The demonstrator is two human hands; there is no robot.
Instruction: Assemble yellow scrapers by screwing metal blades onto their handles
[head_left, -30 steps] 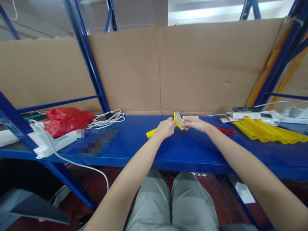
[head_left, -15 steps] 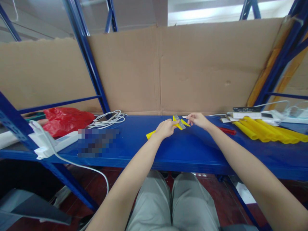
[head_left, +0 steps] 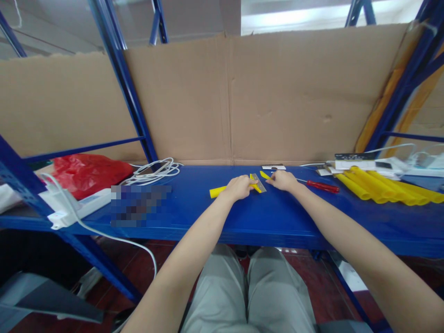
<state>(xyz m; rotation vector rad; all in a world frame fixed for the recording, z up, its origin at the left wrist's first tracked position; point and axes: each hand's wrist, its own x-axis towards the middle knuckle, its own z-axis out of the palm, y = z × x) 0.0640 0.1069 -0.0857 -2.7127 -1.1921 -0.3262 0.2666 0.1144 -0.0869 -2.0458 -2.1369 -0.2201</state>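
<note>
My left hand (head_left: 239, 187) is closed around a yellow scraper (head_left: 217, 192), whose tube-like handle sticks out to the left of the palm. On the other side of the fingers shows its yellow head with a flat metal blade (head_left: 262, 186). My right hand (head_left: 282, 180) pinches a small, thin yellow piece (head_left: 265, 175) just beyond the blade, with a narrow gap between the two. Right of that hand lies a screwdriver (head_left: 322, 186) with a red handle, its shaft partly behind my forearm.
Several yellow tubes (head_left: 385, 185) lie in a row at the right of the blue bench (head_left: 194, 208). A small white card (head_left: 273, 167) rests at the back edge. On the left are a coiled white cable (head_left: 157, 171), a red plastic bag (head_left: 88, 173) and a white power strip (head_left: 95, 202).
My right hand has come slightly nearer to me, and the small yellow piece in it has shifted a little left and tilted. The left hand with the scraper stays nearly in place.
</note>
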